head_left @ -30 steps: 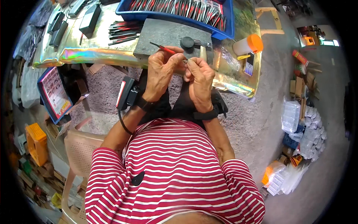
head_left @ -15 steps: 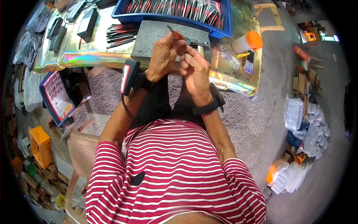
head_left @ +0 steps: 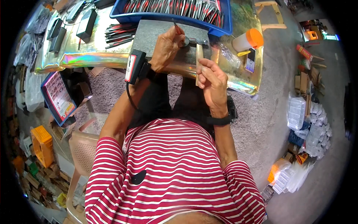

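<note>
One thin rod [head_left: 175,24] in left hand [head_left: 166,48]

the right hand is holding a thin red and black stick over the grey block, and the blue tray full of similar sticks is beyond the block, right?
Not quite: the head view shows the left hand holding the thin red and black stick over the grey block, with the blue tray full of similar sticks beyond the block.

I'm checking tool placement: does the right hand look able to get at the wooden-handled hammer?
Probably yes: the right hand overlaps the handle of the hammer in this view, and nothing visible blocks the way, though whether they touch is unclear.
</note>
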Demonstrator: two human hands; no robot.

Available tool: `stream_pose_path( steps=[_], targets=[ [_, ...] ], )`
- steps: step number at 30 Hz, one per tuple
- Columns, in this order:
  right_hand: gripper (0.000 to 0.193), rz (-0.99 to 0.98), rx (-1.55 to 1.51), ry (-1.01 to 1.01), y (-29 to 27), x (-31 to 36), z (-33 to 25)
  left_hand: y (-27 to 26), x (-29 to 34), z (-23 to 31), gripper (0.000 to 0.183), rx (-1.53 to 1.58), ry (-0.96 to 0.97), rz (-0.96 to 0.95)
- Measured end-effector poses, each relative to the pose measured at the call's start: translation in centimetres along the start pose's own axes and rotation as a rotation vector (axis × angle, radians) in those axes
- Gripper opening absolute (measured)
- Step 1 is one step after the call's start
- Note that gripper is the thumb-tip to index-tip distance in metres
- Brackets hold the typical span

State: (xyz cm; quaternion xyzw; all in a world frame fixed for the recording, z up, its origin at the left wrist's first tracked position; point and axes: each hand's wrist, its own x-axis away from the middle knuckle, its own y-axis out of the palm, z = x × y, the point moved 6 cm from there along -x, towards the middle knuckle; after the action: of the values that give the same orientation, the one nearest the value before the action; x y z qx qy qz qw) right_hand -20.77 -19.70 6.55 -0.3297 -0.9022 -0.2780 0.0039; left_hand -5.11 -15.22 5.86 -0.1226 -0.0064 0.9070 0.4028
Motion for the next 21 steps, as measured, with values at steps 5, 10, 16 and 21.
stream_pose_path(
  steps=[5, 10, 16, 21],
  targets=[
    [0.022, 0.099, 0.040, -0.044, -2.8, 0.8, -0.5, 0.0, -0.2, -0.3, 0.005, -0.066, 0.023, -0.015],
    [0.023, 0.188, 0.109, -0.100, -4.9, 0.9, -0.4, 0.1, -0.3, -0.3, 0.004, -0.072, -0.026, -0.025],
    [0.023, 0.230, 0.485, -0.082, -5.4, 0.5, 0.8, 0.1, -0.3, -0.2, 0.003, -0.101, 0.041, -0.020],
    [0.027, 0.109, 0.667, -0.062, -5.1, -0.2, 1.7, 0.2, -0.4, 0.3, 0.003, -0.232, 0.088, -0.046]
  ],
)
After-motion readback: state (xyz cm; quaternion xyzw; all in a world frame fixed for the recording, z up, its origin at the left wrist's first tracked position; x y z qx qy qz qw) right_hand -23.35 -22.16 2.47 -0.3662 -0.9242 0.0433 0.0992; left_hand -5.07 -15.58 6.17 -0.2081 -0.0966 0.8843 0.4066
